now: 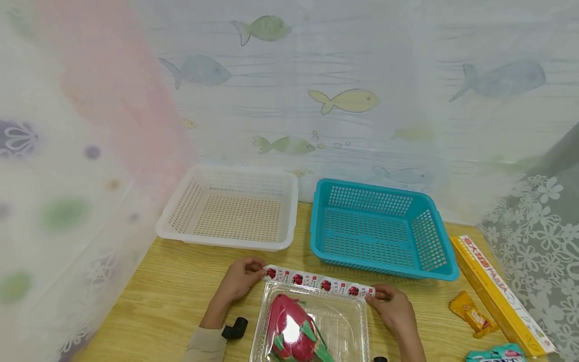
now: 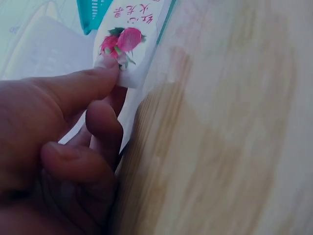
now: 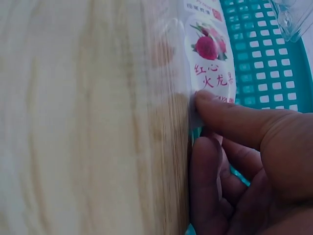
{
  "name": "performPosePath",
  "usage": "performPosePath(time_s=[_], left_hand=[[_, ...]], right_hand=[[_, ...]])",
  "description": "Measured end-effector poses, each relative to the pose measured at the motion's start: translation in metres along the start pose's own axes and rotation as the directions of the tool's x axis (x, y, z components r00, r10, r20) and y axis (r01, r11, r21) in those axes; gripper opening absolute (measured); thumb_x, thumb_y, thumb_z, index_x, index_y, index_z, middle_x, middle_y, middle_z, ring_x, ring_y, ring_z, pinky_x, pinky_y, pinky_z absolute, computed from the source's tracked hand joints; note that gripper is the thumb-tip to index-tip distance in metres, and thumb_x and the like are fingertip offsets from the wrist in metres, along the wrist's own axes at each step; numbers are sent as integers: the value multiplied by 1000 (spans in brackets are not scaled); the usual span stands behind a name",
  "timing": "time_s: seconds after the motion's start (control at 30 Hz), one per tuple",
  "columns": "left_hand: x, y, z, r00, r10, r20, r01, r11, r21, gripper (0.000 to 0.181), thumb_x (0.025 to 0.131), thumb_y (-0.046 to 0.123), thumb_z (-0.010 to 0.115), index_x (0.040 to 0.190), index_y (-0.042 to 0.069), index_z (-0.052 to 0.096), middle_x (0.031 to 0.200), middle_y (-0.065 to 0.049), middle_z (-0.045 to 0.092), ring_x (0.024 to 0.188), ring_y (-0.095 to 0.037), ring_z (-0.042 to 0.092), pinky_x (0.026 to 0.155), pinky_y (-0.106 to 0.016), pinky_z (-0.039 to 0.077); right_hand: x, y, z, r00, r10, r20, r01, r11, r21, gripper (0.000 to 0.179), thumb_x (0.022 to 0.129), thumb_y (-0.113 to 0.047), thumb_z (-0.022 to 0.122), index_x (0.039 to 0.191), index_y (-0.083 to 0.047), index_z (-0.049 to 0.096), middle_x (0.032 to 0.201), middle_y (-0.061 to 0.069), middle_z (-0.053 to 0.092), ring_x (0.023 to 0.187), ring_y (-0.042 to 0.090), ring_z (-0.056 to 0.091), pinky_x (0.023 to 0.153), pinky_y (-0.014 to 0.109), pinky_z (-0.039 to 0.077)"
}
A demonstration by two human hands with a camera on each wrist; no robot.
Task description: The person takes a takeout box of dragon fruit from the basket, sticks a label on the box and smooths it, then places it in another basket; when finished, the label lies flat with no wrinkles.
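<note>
A strip of dragon fruit stickers (image 1: 312, 282) is stretched between both hands, just beyond the far edge of a clear plastic box (image 1: 346, 322). Thumb and fingers of my left hand (image 1: 242, 277) pinch its left end; the left wrist view shows the printed label (image 2: 128, 41) under the thumb. At the other end my right hand (image 1: 394, 309) pinches the strip, and the right wrist view shows red Chinese characters on the label (image 3: 211, 58). A red dragon fruit (image 1: 289, 322) with green scales lies inside the box, on its left side.
Behind the hands stand a white basket (image 1: 226, 244) and a teal basket (image 1: 384, 271). On the right lie a yellow pasta box (image 1: 502, 296), an orange packet (image 1: 472, 314) and a teal packet (image 1: 495, 354). A fish-patterned curtain (image 1: 289, 115) hangs behind the wooden table (image 1: 149, 296).
</note>
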State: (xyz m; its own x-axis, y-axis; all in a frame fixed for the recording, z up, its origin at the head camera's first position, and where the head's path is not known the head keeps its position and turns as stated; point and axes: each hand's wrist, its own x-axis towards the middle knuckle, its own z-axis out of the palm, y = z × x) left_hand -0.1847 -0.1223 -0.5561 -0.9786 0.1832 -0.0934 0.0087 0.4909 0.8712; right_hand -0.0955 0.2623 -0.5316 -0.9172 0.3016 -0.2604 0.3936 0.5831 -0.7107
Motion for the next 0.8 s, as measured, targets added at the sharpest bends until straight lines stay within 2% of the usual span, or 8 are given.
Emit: performPosePath(time_s=[0.23,0.4,0.53,0.67,0.8], left_hand=[[-2,1,-4,999,11,32,-11,1000,-7,25,94,13,74,118,5,73,97,-5,76,85,-11,69,72,-21,53],[-2,2,-5,1000,-8,4,8,1000,26,20,93,18,76,110,7,76,97,-4,77,87,-14,69,76,-28,55],[-2,1,-5,1000,-22,-19,22,999,24,13,92,20,77,101,11,79,100,-2,77,94,-15,68,83,-31,55],[-2,1,-5,999,-31,-17,31,999,-14,9,92,18,76,98,13,79,100,-1,76,94,-13,66,84,-31,52],[-6,2,-4,999,-30,-19,29,997,-69,11,93,18,76,100,10,79,102,-3,76,94,-12,65,82,-28,52]], right_hand=[[2,4,-2,1000,11,26,-12,999,41,46,88,-25,80,123,3,70,103,9,75,92,14,63,80,30,47],[4,5,-3,998,36,45,-41,990,137,46,89,-24,80,122,7,69,100,7,75,86,10,62,73,24,52],[3,3,-5,995,59,78,-76,967,243,44,93,-20,76,124,11,66,102,9,74,83,9,64,70,23,58],[2,4,-7,993,75,95,-99,951,293,41,97,-17,70,127,11,65,111,15,73,85,10,65,71,23,59],[1,4,-8,992,82,99,-109,946,306,46,99,-20,68,131,12,62,117,20,70,85,12,64,72,22,59]])
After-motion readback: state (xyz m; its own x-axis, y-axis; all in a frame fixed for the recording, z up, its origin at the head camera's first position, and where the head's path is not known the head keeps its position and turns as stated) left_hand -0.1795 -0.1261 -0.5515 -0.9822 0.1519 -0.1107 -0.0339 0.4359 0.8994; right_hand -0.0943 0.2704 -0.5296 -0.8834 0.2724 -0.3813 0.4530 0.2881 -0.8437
